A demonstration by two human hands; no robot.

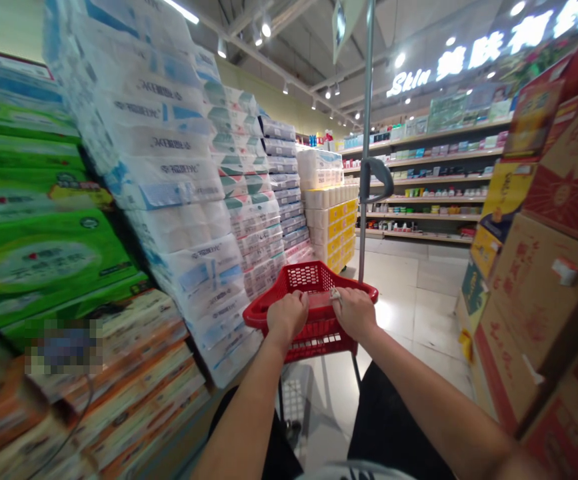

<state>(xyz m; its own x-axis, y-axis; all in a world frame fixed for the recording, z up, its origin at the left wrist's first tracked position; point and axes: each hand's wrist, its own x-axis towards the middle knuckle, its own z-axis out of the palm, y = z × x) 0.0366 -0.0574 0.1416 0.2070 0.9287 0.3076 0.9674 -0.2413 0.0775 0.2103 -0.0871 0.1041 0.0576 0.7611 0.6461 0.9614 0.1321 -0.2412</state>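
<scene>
Head view: left hand (286,317) and right hand (355,313) grip the red basket (275,291), which, veering, may clip the tissue packs (183,267) at ten o'clock.

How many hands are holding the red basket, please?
2. The left hand grips the near rim of the red basket, left of centre. The right hand grips the same rim beside it, on the right. No other hand shows.

A supermarket: stacked tissue packs (169,173), stocked shelves (433,180), red cart (313,293).
</scene>
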